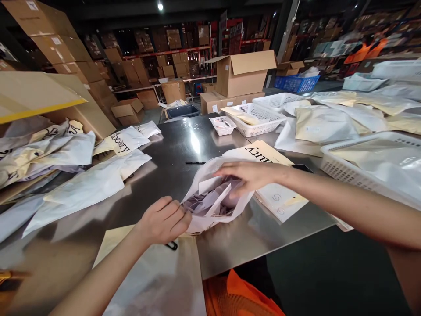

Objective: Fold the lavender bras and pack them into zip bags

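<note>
While your left hand (162, 219) pinches the near lip of the white mailer bag (210, 193), closed on it, keep the mouth wide. Your right hand (250, 174), loosely curled, presses pale folded contents inside. Bag sits just nearer you than the black pen (194, 163), crumpled and glossy.

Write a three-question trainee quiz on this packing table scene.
1. True or false: the left hand grips the rim of the open white mailer bag.
2. Where are the right hand fingers? A) on the black pen B) at the bag's mouth, over the folded papers C) in the small white basket
3. What is the table surface made of?

Key: 1 true; 2 B; 3 shiny metal.
</note>
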Demonstrator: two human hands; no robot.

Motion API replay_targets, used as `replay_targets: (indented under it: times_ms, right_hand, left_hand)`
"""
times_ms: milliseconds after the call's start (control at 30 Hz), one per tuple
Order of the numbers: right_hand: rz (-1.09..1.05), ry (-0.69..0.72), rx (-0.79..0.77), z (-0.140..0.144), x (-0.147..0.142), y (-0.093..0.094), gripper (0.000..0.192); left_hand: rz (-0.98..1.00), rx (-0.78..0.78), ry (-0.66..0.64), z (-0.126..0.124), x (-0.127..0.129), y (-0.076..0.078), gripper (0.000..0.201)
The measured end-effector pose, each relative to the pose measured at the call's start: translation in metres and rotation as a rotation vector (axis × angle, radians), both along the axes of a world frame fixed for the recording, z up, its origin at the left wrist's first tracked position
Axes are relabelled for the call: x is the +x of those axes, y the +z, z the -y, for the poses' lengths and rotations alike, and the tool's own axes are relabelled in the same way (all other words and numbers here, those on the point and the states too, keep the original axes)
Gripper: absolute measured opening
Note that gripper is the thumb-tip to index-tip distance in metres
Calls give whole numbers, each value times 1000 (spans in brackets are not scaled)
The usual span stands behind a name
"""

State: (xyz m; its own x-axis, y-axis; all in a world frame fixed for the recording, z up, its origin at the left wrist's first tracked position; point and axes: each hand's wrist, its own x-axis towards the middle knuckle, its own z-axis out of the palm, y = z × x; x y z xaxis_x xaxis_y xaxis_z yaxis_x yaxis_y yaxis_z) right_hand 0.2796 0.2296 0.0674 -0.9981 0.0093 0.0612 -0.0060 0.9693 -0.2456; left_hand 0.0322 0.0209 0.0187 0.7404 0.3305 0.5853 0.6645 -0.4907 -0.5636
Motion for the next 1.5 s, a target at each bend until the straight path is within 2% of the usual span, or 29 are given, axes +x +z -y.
replay_targets:
  times_ms: [67,167,267,367,467,600,667,767,833,900,933,1033,1167,1267,1367,1433,1467,1500]
  right_hand:
    - [-5,-22,52,-26,14,4,53]
    - [-15,-83,243,-57,45,2,44]
    - [-155,-158,302,-63,75,0,36]
    - [-394,-238,213,-40,96,2,29]
    - [-604,-335,78,-7,106,-3,23]
    - [-715,-493,-175,19,108,-28,25]
    - [-737,-573,-322,24,109,-40,33]
    - [-791,-666,-394,28,115,-50,38]
    - [-824,-751,-287,28,121,-52,35]
    - [-847,-830,-106,25,124,-54,33]
    - [-855,-850,-13,23,124,-55,32]
    - [-853,-868,189,21,113,-58,27]
    - [-857,-893,304,31,98,-64,28]
    - [-860,-1032,361,33,96,-69,31]
    - [-894,-1200,547,50,85,-64,34]
    - [-993,-1183,625,77,58,-56,38]
    - [-1053,-1106,561,93,37,-53,42]
    - [-1053,-942,454,108,13,-52,47]
  left_hand:
    - [12,-20,20,5,-3,-1,9]
    - [59,-54,66,7,-9,3,6]
    - [203,-114,191,2,-20,10,15]
    - [369,-159,293,-11,-34,13,16]
    - [462,-192,399,-25,-43,9,21]
    - [635,-414,646,-39,-39,0,18]
    - [728,-470,701,-44,-35,0,17]
    - [898,-492,668,-49,-31,7,40]
    - [1070,-628,592,-51,-32,9,48]
    - [1246,-811,503,-53,-35,6,33]
    - [1290,-855,481,-54,-37,2,25]
    - [1396,-820,451,-63,-37,-14,25]
    - [1548,-829,317,-83,-23,-30,43]
    - [1617,-874,210,-96,-9,-37,31]
    - [1714,-809,152,-103,5,-46,31]
    - [1784,-733,127,-104,14,-53,32]
    - [1812,-700,119,-104,17,-56,32]
    - [1834,-671,114,-103,21,-58,32]
